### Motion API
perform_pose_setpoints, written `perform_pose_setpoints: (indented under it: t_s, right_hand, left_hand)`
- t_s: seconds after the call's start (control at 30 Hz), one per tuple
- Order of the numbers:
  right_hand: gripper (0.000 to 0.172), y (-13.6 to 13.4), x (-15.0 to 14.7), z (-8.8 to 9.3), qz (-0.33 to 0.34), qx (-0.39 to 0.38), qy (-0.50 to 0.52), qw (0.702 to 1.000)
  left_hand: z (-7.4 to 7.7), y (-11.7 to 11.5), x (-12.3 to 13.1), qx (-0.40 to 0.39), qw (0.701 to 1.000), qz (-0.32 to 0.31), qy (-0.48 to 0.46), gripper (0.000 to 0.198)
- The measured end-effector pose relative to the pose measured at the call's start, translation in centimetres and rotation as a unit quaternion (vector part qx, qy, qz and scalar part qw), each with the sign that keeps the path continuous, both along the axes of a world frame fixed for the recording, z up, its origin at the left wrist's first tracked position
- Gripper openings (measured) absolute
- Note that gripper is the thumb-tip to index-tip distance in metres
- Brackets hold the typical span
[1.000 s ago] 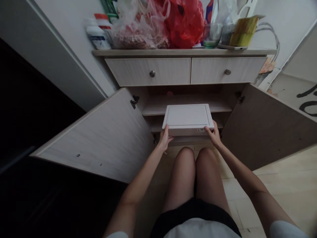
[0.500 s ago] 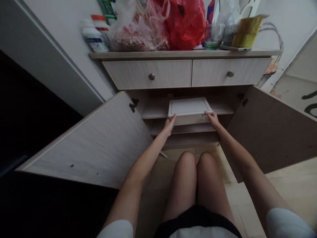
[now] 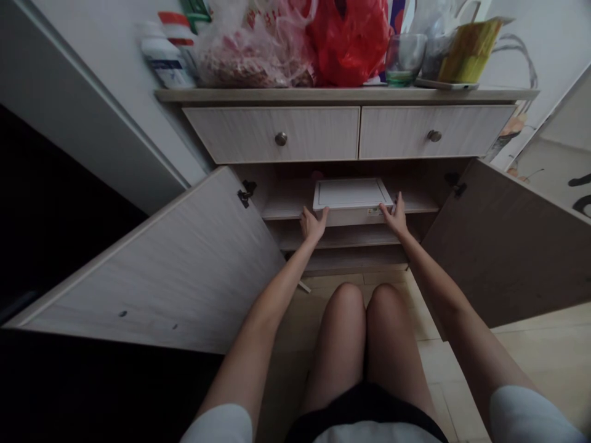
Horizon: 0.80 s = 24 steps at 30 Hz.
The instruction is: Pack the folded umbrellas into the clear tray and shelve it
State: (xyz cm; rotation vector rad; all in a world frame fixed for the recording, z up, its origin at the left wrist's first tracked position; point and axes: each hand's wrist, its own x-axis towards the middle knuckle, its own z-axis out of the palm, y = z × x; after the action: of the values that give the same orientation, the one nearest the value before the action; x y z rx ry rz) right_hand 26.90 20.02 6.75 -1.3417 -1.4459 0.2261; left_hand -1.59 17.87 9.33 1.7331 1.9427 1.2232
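Note:
A white lidded box [image 3: 353, 194] rests on the upper shelf [image 3: 287, 208] inside the cabinet, its front edge at or slightly past the shelf edge. My left hand [image 3: 314, 225] is at the box's front left corner, thumb against it and fingers spread apart. At the front right corner is my right hand [image 3: 395, 216], its thumb near a small label on the box's front and its fingers stretched out along the right side. Both hands look open, touching the box rather than wrapped round it. The back of the box lies in shadow.
Both cabinet doors stand open, the left door [image 3: 152, 271] and the right door [image 3: 512, 246]. Above are two closed drawers [image 3: 318, 132]. On top sit a white bottle [image 3: 164, 58], a red plastic bag [image 3: 348, 46], a clear bag [image 3: 253, 61] and a glass [image 3: 405, 60].
The box has shifted slightly deeper onto the shelf. Both hands have loosened from gripping its sides to spread fingers. The view has moved a little.

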Motion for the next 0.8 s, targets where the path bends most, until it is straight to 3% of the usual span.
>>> perform_pose_setpoints:
  t_s: [0.07, 0.13, 0.2, 0.33, 0.57, 0.8]
  right_hand:
    - [0.078, -2.1, -0.8, -0.2, -0.032, 0.046, -0.138, 0.989]
    - [0.065, -4.1, -2.0, -0.6, -0.002, 0.064, -0.28, 0.958]
    - [0.062, -5.2, -3.1, -0.9, 0.029, 0.052, -0.373, 0.926]
    - [0.066, -5.0, -4.2, -1.3, 0.011, 0.014, -0.417, 0.909]
    - [0.067, -3.3, -4.1, -1.3, 0.002, 0.015, -0.414, 0.91]
    - [0.067, -0.8, -4.5, -0.7, 0.002, 0.007, -0.402, 0.915]
  left_hand:
    - [-0.2, -1.2, 0.2, 0.061, 0.993, -0.058, 0.087, 0.092]
    - [-0.4, -2.2, 0.5, 0.089, 0.968, -0.172, 0.158, 0.084]
    - [-0.5, -2.8, 1.1, 0.084, 0.951, -0.233, 0.187, 0.077]
    - [-0.6, -2.3, 1.7, 0.072, 0.954, -0.233, 0.177, 0.077]
    - [-1.0, -0.7, 1.5, 0.073, 0.95, -0.223, 0.205, 0.082]
    - [-0.5, 2.0, 2.1, 0.078, 0.946, -0.21, 0.233, 0.082]
